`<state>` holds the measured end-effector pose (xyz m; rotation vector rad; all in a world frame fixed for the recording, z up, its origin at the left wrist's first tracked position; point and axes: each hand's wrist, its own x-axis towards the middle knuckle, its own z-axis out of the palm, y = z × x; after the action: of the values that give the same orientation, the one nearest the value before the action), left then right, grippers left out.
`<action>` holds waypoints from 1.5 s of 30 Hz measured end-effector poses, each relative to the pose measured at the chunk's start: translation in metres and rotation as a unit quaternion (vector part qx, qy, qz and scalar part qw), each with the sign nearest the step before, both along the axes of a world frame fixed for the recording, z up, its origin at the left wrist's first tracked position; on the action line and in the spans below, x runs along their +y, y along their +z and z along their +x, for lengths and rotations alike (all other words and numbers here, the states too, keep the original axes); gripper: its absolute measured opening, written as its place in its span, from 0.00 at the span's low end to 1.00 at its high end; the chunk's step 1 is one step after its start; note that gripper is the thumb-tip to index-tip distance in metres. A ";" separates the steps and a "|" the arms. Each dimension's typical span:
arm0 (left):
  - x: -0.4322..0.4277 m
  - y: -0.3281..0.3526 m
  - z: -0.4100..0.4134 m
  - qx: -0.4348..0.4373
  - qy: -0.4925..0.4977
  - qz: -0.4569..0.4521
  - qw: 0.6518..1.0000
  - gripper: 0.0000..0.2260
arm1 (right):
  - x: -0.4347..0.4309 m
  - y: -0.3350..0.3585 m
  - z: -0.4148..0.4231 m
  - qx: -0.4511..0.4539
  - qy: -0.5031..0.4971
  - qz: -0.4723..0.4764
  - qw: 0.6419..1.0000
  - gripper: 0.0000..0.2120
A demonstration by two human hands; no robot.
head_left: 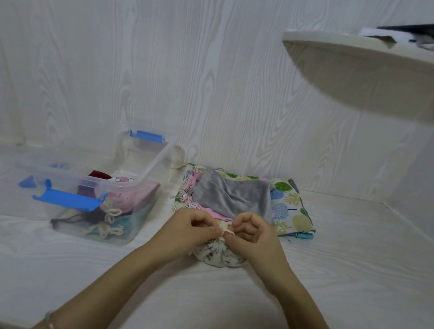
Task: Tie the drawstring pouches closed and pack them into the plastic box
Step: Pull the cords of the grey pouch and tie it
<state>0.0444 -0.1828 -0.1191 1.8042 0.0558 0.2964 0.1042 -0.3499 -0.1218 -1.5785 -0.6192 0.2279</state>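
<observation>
I worked in what looked like a home corner. White wood-grain wall panels met my tabletop, a cluttered rounded shelf above.

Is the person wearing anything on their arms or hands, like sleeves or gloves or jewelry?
No sleeves show: both forearms are bare right down to the bottom of the picture. The left hand and the right hand have no gloves. A thin, light-coloured bracelet goes round the left wrist. I can't make out any rings or a watch.
</observation>
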 end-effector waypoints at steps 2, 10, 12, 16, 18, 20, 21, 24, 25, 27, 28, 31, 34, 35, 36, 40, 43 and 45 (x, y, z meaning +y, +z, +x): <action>0.000 -0.002 0.001 -0.003 0.006 0.011 1.000 0.03 | 0.003 -0.001 -0.002 -0.071 -0.063 -0.034 0.995 0.08; -0.004 0.001 -0.001 -0.031 0.020 0.173 0.984 0.05 | 0.007 -0.002 -0.003 -0.338 -0.079 -0.154 0.925 0.09; -0.004 0.004 -0.003 -0.041 0.039 0.219 0.974 0.05 | 0.008 -0.002 -0.002 -0.295 -0.080 -0.168 0.937 0.08; -0.005 0.005 -0.006 -0.054 0.071 0.292 0.952 0.06 | 0.012 0.000 0.002 -0.104 -0.071 -0.123 0.984 0.07; -0.006 0.006 -0.007 -0.060 0.073 0.324 0.941 0.07 | 0.010 -0.001 0.007 0.023 -0.031 -0.067 0.997 0.06; -0.005 0.007 -0.007 -0.063 0.064 0.326 0.941 0.08 | 0.008 -0.002 0.011 0.152 0.037 0.004 0.988 0.08; -0.004 0.008 -0.007 -0.063 0.058 0.320 0.943 0.08 | 0.008 -0.002 0.012 0.203 0.062 0.032 0.977 0.11; -0.001 0.009 -0.004 -0.057 0.041 0.280 0.957 0.06 | 0.007 -0.004 0.014 0.259 0.106 0.073 0.957 0.17; -0.001 0.008 -0.004 -0.053 0.040 0.264 0.962 0.06 | 0.006 -0.004 0.014 0.250 0.112 0.072 0.959 0.18; 0.000 0.006 -0.003 -0.046 0.042 0.249 0.967 0.07 | 0.005 -0.002 0.013 0.206 0.098 0.043 0.973 0.14; 0.000 0.005 -0.003 -0.044 0.045 0.253 0.965 0.07 | 0.005 -0.001 0.011 0.173 0.078 0.018 0.982 0.10; -0.002 0.002 -0.003 -0.039 0.059 0.264 0.962 0.08 | 0.006 0.003 0.005 0.084 0.009 -0.032 0.996 0.06; -0.002 0.001 -0.002 -0.035 0.056 0.244 0.967 0.08 | 0.006 0.006 0.000 0.044 -0.002 -0.038 0.998 0.06; -0.001 0.001 -0.002 -0.036 0.055 0.237 0.969 0.08 | 0.006 0.006 -0.002 0.042 0.005 -0.033 0.999 0.06; 0.000 0.001 -0.002 -0.037 0.055 0.227 0.972 0.07 | 0.005 0.006 -0.002 0.040 0.011 -0.029 0.999 0.05; 0.000 0.001 -0.002 -0.042 0.057 0.200 0.977 0.06 | 0.005 0.008 -0.003 0.027 0.004 -0.030 0.999 0.05; 0.001 0.000 -0.002 -0.044 0.058 0.183 0.980 0.05 | 0.005 0.007 -0.004 0.014 0.009 -0.025 1.000 0.07; 0.002 0.000 -0.002 -0.045 0.063 0.174 0.982 0.05 | 0.006 0.006 -0.005 0.000 0.005 -0.020 1.000 0.08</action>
<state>0.0426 -0.1810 -0.1194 2.1359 0.0564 0.5020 0.0991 -0.3442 -0.1157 -1.6140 -0.6272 0.2490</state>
